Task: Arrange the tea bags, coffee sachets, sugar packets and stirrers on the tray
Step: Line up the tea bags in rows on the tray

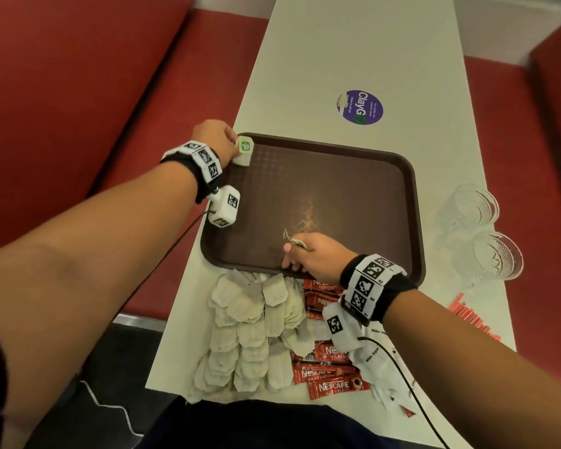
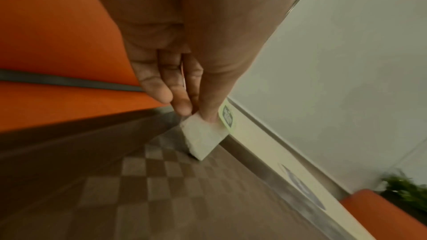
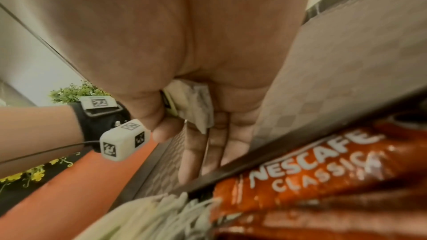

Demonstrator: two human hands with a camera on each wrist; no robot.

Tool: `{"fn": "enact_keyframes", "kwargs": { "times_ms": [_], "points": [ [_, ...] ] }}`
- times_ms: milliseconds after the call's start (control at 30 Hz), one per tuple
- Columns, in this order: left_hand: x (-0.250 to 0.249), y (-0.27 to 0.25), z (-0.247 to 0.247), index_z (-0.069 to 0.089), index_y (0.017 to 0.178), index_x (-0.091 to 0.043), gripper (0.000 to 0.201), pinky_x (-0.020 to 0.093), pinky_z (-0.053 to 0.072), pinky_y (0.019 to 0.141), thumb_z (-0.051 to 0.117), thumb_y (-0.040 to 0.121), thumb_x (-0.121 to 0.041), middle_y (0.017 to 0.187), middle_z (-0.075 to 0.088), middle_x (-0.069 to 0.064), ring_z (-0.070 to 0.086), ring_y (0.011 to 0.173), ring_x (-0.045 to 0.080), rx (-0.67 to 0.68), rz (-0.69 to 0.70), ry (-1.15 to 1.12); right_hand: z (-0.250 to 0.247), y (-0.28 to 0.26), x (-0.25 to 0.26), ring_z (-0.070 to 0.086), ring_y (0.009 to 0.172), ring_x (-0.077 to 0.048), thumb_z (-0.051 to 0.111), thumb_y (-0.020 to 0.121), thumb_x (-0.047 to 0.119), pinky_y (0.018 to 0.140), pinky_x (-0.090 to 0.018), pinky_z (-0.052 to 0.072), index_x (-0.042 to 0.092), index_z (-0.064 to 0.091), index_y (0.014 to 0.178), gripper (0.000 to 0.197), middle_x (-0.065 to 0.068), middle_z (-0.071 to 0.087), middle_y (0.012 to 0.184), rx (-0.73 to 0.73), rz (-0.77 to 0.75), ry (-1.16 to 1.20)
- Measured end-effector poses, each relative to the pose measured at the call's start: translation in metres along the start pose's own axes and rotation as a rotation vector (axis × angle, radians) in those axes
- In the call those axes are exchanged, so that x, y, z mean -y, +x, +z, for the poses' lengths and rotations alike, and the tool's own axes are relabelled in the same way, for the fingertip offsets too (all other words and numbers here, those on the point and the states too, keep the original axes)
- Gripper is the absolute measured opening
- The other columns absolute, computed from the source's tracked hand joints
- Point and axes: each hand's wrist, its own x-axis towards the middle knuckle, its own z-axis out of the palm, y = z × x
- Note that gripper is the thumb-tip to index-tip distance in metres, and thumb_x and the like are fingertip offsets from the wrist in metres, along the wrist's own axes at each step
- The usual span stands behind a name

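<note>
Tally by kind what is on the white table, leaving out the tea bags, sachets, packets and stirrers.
Brown plastic tray: 1
Clear patterned glasses: 2
Round purple sticker: 1
Total: 4

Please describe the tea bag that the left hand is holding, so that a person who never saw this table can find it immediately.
Find the brown tray on the long pale table, then its far left corner. There the left hand pinches one tea bag just above the tray floor. Unlike the piled tea bags on the table before the tray, it shows a green tag.
</note>
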Motion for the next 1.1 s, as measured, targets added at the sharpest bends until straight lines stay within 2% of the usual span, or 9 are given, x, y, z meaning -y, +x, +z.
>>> {"fn": "enact_keyframes", "kwargs": {
  "times_ms": [233, 333, 467, 567, 667, 767, 867, 1033, 1100],
  "points": [
    [-0.010, 0.018, 0.004, 0.073, 0.100, -0.015, 0.018, 0.034, 0.055, 0.090, 0.078, 0.082, -0.019, 0.106, 0.071, 0.006, 0.065, 0.102, 0.024, -0.020, -0.026, 0.212, -0.004, -0.002, 0.001, 0.070, 0.085, -0.010, 0.040, 0.107, 0.031, 0.091, -0.040, 0.056, 0.008, 0.068, 0.096, 0.037, 0.009, 0.073, 0.086, 0.025, 0.010, 0.055],
    [-0.017, 0.017, 0.003, 0.074, 0.106, -0.013, 0.018, 0.038, 0.055, 0.091, 0.068, 0.089, -0.010, 0.112, 0.070, 0.010, 0.065, 0.104, 0.029, -0.024, 0.018, 0.306, -0.006, -0.003, 0.003, 0.071, 0.089, -0.016, 0.041, 0.107, 0.028, 0.091, -0.040, 0.057, 0.009, 0.064, 0.090, 0.034, 0.001, 0.076, 0.092, 0.038, 0.026, 0.137],
    [-0.019, 0.010, 0.014, 0.075, 0.111, -0.023, 0.026, 0.033, 0.051, 0.091, 0.059, 0.095, -0.011, 0.125, 0.065, 0.004, 0.063, 0.109, 0.030, 0.135, 0.125, 0.403, -0.007, -0.001, 0.001, 0.069, 0.096, -0.031, 0.041, 0.100, 0.014, 0.094, -0.047, 0.055, 0.013, 0.054, 0.073, 0.030, -0.012, 0.076, 0.093, 0.047, 0.084, 0.296],
    [-0.017, 0.005, 0.019, 0.073, 0.116, -0.028, 0.026, 0.033, 0.050, 0.091, 0.062, 0.095, -0.017, 0.130, 0.064, 0.004, 0.062, 0.112, 0.029, 0.233, 0.190, 0.515, -0.011, -0.004, 0.002, 0.066, 0.090, -0.031, 0.039, 0.082, 0.018, 0.094, -0.048, 0.054, 0.010, 0.052, 0.074, 0.017, -0.014, 0.074, 0.086, 0.059, 0.110, 0.407],
    [-0.018, 0.005, 0.017, 0.070, 0.122, -0.027, 0.033, 0.034, 0.049, 0.093, 0.058, 0.096, -0.011, 0.137, 0.059, 0.006, 0.061, 0.115, 0.032, 0.242, 0.159, 0.576, -0.013, -0.005, 0.005, 0.065, 0.085, -0.029, 0.036, 0.083, 0.016, 0.094, -0.051, 0.055, 0.008, 0.054, 0.080, 0.020, -0.015, 0.068, 0.081, 0.059, 0.110, 0.418],
    [-0.021, 0.002, 0.016, 0.070, 0.118, -0.011, 0.029, 0.036, 0.051, 0.090, 0.054, 0.094, -0.006, 0.125, 0.065, 0.014, 0.063, 0.110, 0.034, 0.204, 0.176, 0.640, -0.012, -0.004, 0.007, 0.059, 0.072, -0.026, 0.035, 0.092, 0.013, 0.083, -0.050, 0.055, 0.011, 0.054, 0.088, 0.020, -0.009, 0.057, 0.074, 0.014, 0.112, 0.380],
    [-0.021, 0.003, 0.017, 0.071, 0.116, -0.013, 0.023, 0.038, 0.052, 0.092, 0.060, 0.095, -0.013, 0.118, 0.068, 0.012, 0.062, 0.111, 0.033, 0.172, 0.193, 0.635, -0.010, -0.005, 0.009, 0.047, 0.068, -0.017, 0.036, 0.096, 0.014, 0.068, -0.040, 0.048, 0.021, 0.044, 0.092, 0.012, 0.000, 0.050, 0.075, -0.049, 0.105, 0.300],
    [-0.020, -0.005, 0.004, 0.070, 0.112, -0.021, 0.025, 0.037, 0.050, 0.092, 0.072, 0.089, -0.030, 0.119, 0.067, 0.007, 0.060, 0.111, 0.030, 0.137, 0.183, 0.447, -0.013, -0.002, 0.014, 0.050, 0.070, -0.020, 0.039, 0.095, 0.015, 0.070, -0.046, 0.052, 0.018, 0.044, 0.086, 0.011, -0.003, 0.057, 0.078, -0.065, 0.066, 0.267],
    [-0.024, -0.019, -0.004, 0.071, 0.105, -0.024, 0.020, 0.034, 0.050, 0.089, 0.068, 0.090, -0.037, 0.109, 0.068, 0.001, 0.061, 0.105, 0.023, 0.078, 0.251, 0.317, -0.014, 0.001, 0.017, 0.059, 0.075, -0.022, 0.041, 0.098, 0.017, 0.076, -0.046, 0.056, 0.017, 0.048, 0.091, 0.009, -0.004, 0.065, 0.087, -0.089, 0.040, 0.263]
  ]
}}
